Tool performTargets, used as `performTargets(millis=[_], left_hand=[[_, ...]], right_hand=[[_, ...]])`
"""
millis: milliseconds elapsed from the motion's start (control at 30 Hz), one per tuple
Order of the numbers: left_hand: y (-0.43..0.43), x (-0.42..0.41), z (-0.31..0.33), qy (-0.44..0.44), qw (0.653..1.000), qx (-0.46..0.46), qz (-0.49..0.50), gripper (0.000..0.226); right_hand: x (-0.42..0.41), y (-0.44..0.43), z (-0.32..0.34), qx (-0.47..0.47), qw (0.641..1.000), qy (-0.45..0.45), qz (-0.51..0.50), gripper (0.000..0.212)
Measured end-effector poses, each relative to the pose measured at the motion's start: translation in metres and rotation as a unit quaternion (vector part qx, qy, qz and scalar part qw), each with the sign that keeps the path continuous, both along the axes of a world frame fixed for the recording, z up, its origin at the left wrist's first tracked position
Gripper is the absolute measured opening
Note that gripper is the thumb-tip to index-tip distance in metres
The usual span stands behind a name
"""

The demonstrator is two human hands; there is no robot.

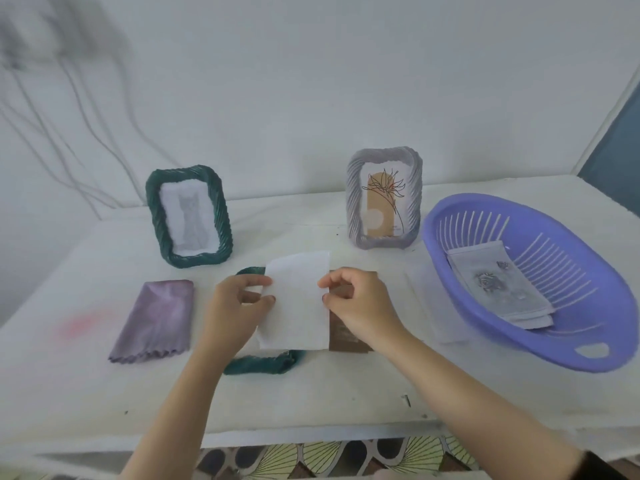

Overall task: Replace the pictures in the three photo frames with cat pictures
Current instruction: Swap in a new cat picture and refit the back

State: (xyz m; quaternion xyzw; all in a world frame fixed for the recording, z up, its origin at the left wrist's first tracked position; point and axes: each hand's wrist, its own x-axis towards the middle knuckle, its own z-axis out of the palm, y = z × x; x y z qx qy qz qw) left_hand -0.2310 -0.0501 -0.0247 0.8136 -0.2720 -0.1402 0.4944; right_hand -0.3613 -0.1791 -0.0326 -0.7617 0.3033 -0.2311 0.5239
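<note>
Soft even daylight, faint shadows, blurry wide-angle edges

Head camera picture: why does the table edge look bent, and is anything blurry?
Head view: the wide-angle lens bows the table edge and stretches the purple basket; the wall cables at upper left are smeared; light is soft and even, no glare on the white sheet that the left hand and right hand pinch.

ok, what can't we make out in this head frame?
All head view.
white sheet: blank side faces camera; any print is hidden.
lying green frame: mostly covered by the sheet and left hand; contents unknown.
brown backing board: partly behind the sheet and right hand.
stack of prints in the purple basket: blurred; motif and count unclear.
</note>
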Motion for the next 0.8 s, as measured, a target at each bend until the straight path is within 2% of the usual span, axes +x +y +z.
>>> performTargets(millis=[167, 400, 533, 633, 800], left_hand=[[0.018, 0.027, -0.011, -0.041, 0.997, 0.056, 0.033, 0.020], [0.031, 0.050, -0.030, -0.123, 0.985, 0.121, -0.024, 0.024], [0.033, 0.059, -0.036, -0.170, 0.973, 0.144, -0.054, 0.025], [0.035, 0.063, -0.039, -0.245, 0.953, 0.165, -0.059, 0.025], [0.041, 0.068, -0.040, -0.192, 0.965, 0.167, -0.069, 0.032]], right_hand=[[0.032, 0.020, -0.017, -0.081, 0.993, 0.085, 0.011, 0.019], [0.056, 0.033, -0.033, -0.193, 0.966, 0.164, 0.050, 0.025], [0.060, 0.037, -0.036, -0.219, 0.959, 0.175, 0.042, 0.025], [0.060, 0.040, -0.037, -0.240, 0.956, 0.166, 0.030, 0.024], [0.061, 0.042, -0.039, -0.228, 0.962, 0.147, 0.012, 0.025]])
